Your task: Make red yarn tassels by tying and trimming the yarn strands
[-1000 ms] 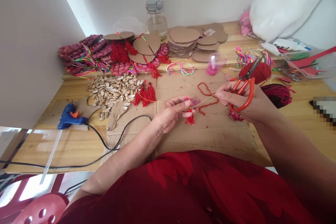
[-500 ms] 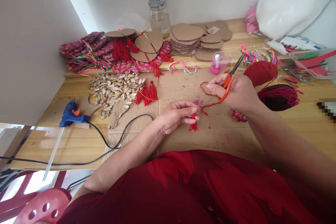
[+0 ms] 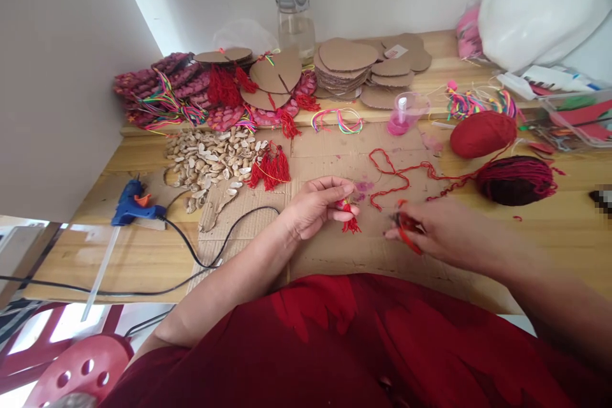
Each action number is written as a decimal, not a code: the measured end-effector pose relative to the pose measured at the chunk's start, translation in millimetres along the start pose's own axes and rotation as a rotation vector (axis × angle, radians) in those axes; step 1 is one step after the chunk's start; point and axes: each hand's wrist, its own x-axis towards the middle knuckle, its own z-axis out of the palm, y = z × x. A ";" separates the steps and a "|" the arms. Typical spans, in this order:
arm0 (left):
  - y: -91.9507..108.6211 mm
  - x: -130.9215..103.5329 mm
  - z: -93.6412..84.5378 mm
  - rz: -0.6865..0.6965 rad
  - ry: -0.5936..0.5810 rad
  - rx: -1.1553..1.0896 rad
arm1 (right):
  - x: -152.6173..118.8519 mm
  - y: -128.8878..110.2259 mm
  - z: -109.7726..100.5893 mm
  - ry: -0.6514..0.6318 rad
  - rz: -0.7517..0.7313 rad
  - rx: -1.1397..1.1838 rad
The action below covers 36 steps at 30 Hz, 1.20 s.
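A cardboard sheet (image 3: pixel 335 248) is laid on the workbench (image 3: pixel 138 261). From the tassel (image 3: pixel 350 220) at its centre, a glue gun (image 3: pixel 131 205) is seen at nine o'clock, shells (image 3: pixel 210 162) at ten, cardboard hearts (image 3: pixel 347 64) at twelve, yarn balls (image 3: pixel 482 134) at two.

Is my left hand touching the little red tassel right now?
Touching. The head view shows the left hand pinching the top of the small red tassel between thumb and fingertips, its fringe hanging below them.

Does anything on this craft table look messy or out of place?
Yes: a heap of nut shells lies loose on the wooden table, spilling onto the cardboard mat beside the red tassels.
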 end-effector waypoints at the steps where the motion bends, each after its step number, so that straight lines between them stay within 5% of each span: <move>1: 0.1 0.2 -0.6 0.010 -0.010 -0.008 | -5.5 -1.1 2.8 -0.039 -0.056 -0.013; 11: -0.7 1.4 -4.3 0.017 -0.086 -0.007 | -8.4 -20.6 9.0 0.070 -0.015 0.230; 16: 1.0 -0.7 -2.1 0.004 -0.096 0.019 | -4.7 -21.0 11.1 0.171 -0.030 0.144; 36: -2.5 0.2 -4.8 -0.046 -0.165 0.057 | 4.7 -28.0 6.7 0.112 -0.087 0.195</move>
